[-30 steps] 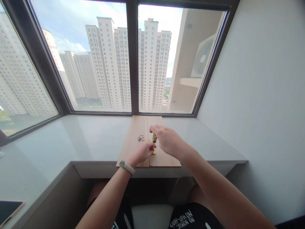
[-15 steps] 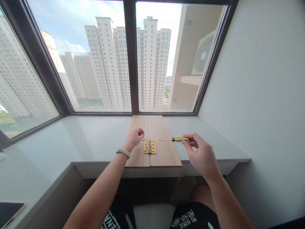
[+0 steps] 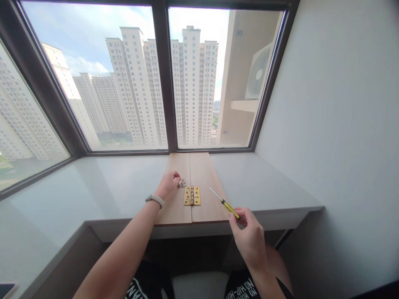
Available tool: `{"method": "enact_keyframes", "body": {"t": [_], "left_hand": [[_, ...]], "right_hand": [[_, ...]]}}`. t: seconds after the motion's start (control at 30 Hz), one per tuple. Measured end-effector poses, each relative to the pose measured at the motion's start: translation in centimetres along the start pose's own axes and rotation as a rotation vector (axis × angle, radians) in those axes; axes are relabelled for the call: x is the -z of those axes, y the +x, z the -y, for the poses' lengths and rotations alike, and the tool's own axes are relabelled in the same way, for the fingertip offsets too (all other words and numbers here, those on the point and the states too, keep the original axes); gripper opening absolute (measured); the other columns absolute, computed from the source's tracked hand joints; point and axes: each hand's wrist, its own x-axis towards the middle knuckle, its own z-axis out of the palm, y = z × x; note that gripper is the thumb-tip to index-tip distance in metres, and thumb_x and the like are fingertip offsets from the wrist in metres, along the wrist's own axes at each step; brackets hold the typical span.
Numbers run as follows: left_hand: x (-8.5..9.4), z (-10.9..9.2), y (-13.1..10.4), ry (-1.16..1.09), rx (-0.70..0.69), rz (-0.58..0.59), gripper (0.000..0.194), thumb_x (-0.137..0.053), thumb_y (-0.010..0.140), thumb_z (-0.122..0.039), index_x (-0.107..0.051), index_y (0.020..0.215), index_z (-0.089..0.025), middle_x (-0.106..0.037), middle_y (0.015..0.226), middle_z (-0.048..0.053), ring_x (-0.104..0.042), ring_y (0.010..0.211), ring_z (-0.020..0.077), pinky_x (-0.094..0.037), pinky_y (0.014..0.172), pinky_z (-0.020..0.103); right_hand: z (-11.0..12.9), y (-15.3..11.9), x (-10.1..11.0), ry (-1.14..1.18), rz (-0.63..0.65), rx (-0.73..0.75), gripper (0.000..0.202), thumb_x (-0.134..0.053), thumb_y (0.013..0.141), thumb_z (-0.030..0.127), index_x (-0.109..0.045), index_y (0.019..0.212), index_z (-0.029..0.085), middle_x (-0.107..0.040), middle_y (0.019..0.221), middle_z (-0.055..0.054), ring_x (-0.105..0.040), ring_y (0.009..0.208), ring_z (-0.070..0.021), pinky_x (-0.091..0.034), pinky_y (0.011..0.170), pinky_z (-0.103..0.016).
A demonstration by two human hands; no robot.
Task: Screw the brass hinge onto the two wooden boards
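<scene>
A brass hinge lies unfolded across the seam between two pale wooden boards. Just beyond its left leaf is a small heap of screws on the left board. My left hand, with a watch band on the wrist, is at these screws, its fingers curled together; what they pinch, if anything, is too small to make out. In my right hand, thumb and fingers grip the yellow-and-black handle of a screwdriver. Its shaft points up and left above the right board, apart from the hinge.
The boards rest on a white windowsill counter and reach its front edge. Behind stands a dark window frame; a white wall bounds the right side. My legs are below the counter.
My right hand has come down towards me, and the screwdriver has turned from level to slanting. My left hand has shifted slightly off the screws, so more of them show. The view has shifted a little.
</scene>
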Motion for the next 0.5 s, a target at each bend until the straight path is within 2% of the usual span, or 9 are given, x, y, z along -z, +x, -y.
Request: {"method": "enact_keyframes", "body": {"t": [0.13,0.3,0.5], "left_hand": [[2.0,1.3,-0.9,0.007,0.053,-0.028,0.022,-0.055,0.088,-0.035,-0.068,0.093,-0.018,-0.072,0.099,0.01,-0.065,0.088,0.0216,-0.049,0.081,0.034],[4.5,2.7,-3.7,-0.006,0.086,-0.002,0.028,-0.055,0.087,-0.038,-0.068,0.1,-0.018,-0.071,0.104,0.01,-0.066,0.091,0.0227,-0.051,0.085,0.036],[5.7,3.2,-8.1,-0.068,0.155,-0.027,0.036,-0.055,0.087,-0.042,-0.065,0.112,-0.018,-0.067,0.117,0.011,-0.064,0.102,0.0257,-0.051,0.093,0.04]], "right_hand": [[0.1,-0.2,-0.4,-0.068,-0.031,0.01,0.018,-0.057,0.092,0.04,-0.059,0.088,0.022,-0.071,0.101,-0.01,-0.069,0.084,-0.0228,-0.054,0.081,-0.035],[0.4,0.6,-1.3,-0.165,-0.015,0.041,0.016,-0.058,0.09,0.038,-0.058,0.086,0.023,-0.071,0.096,-0.009,-0.066,0.081,-0.023,-0.05,0.077,-0.034],[0.8,2.0,-4.0,-0.223,0.013,0.079,0.019,-0.056,0.09,0.037,-0.051,0.077,0.023,-0.068,0.087,-0.008,-0.062,0.078,-0.0227,-0.045,0.074,-0.034]]}}
